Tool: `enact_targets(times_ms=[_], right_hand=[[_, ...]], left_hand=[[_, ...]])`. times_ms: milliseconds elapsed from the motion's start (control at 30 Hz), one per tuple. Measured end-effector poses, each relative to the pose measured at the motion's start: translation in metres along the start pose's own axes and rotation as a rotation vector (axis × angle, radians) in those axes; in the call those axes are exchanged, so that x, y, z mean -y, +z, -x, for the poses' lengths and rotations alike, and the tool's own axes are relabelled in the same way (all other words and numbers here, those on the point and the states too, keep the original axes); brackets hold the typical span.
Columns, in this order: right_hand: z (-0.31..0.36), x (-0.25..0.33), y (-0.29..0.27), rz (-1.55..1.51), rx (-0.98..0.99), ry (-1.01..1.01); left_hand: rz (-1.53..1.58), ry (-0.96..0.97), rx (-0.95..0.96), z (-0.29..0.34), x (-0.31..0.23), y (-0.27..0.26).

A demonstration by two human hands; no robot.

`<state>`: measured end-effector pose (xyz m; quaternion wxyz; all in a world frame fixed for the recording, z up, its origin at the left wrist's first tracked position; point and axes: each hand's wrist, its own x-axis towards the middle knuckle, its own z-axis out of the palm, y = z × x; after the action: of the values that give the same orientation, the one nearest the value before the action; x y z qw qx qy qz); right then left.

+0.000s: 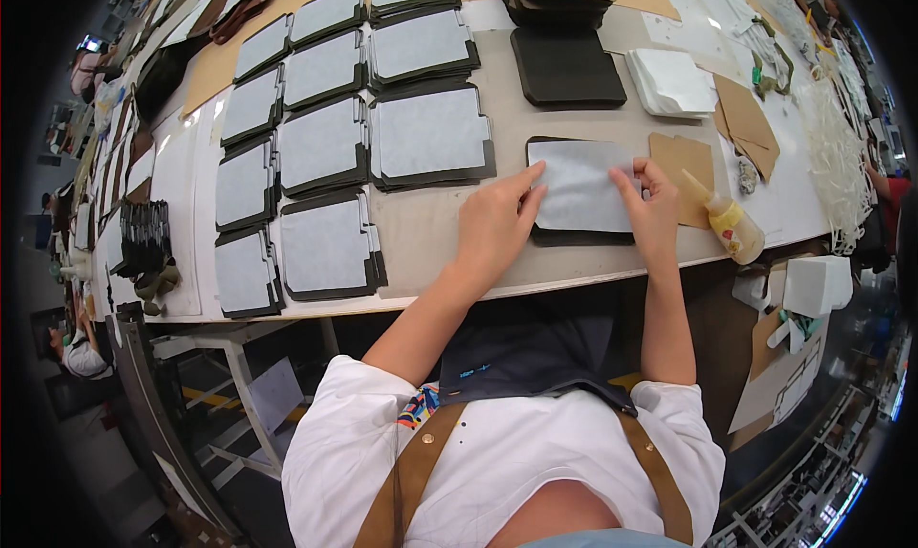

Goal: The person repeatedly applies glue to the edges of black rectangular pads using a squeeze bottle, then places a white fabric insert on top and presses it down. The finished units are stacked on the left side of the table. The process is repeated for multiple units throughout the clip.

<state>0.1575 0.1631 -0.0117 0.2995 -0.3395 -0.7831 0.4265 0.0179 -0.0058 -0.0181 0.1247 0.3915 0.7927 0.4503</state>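
Observation:
A thin white sheet (581, 186) lies over a dark rectangular panel (583, 236) near the table's front edge, with the panel's dark border showing around it. At the sheet's left edge, my left hand (497, 215) has its thumb and forefinger closed on the margin. My right hand (654, 202) pinches the right edge near the upper corner, thumb on top. Above the panel sits a stack of dark panels (568, 67), and a pile of white sheets (671, 83) is to its right.
Several stacks of white-faced dark panels (430, 135) fill the table's left side. Beside my right hand are a brown card (683, 170) and a yellow-tipped glue bottle (734, 230). Dark folded pieces (557, 3) stand at the back. A white block (818, 285) is below right.

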Motion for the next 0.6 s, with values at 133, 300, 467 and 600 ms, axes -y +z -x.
enact_targets(times_ms=[133, 300, 467, 600], right_hand=[[-0.001, 0.000, 0.000, 0.004, 0.002, 0.002], [-0.002, -0.008, 0.001, 0.016, -0.014, -0.012], [0.001, 0.012, -0.003, 0.109, -0.022, 0.063], [0.005, 0.017, -0.009, 0.282, -0.015, -0.125]], left_hand=[[-0.002, -0.007, 0.003, 0.000, 0.000, 0.000], [-0.030, -0.006, 0.005, -0.001, 0.001, 0.001], [-0.049, -0.005, 0.000, 0.000, 0.003, 0.003], [-0.051, -0.024, 0.019, -0.001, 0.002, 0.004]])
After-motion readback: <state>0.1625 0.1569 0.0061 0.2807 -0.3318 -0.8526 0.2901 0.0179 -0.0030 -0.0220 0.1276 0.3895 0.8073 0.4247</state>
